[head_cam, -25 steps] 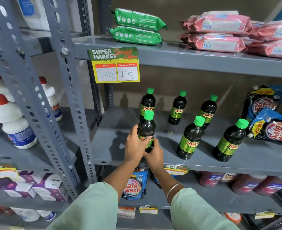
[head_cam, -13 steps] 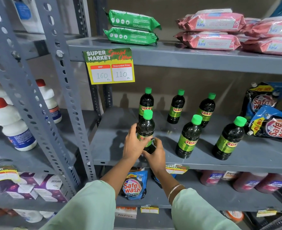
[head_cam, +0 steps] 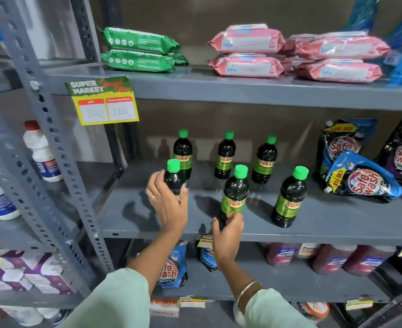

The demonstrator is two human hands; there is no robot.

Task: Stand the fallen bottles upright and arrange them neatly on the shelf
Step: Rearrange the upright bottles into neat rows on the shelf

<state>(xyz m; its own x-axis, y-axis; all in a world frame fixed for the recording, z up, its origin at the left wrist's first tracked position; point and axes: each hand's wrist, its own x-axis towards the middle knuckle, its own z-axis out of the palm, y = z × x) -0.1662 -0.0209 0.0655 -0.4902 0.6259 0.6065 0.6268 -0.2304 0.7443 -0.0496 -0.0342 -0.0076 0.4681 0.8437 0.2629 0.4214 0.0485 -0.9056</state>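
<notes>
Several dark SUNNY bottles with green caps stand upright on the grey middle shelf (head_cam: 337, 223). Three form a back row: left (head_cam: 183, 151), middle (head_cam: 225, 158) and right (head_cam: 265, 162). Closer to the shelf edge, my left hand (head_cam: 169, 207) is wrapped around the front-left bottle (head_cam: 173, 177), which stands just before the back-left one. My right hand (head_cam: 228, 229) curls around the base of the front-middle bottle (head_cam: 234, 195). The front-right bottle (head_cam: 289, 200) stands alone, untouched.
Safe Wash pouches (head_cam: 363, 181) lean and lie at the shelf's right end. A yellow price tag (head_cam: 104, 102) hangs from the upper shelf, which holds green (head_cam: 138, 50) and pink packs (head_cam: 247, 53). A perforated grey post (head_cam: 60, 162) stands left, with white bottles (head_cam: 41, 152) beyond it.
My right hand has left the front-left bottle and moved right to the base of the front-middle bottle. My left hand stays on the front-left bottle. The camera has moved closer.
</notes>
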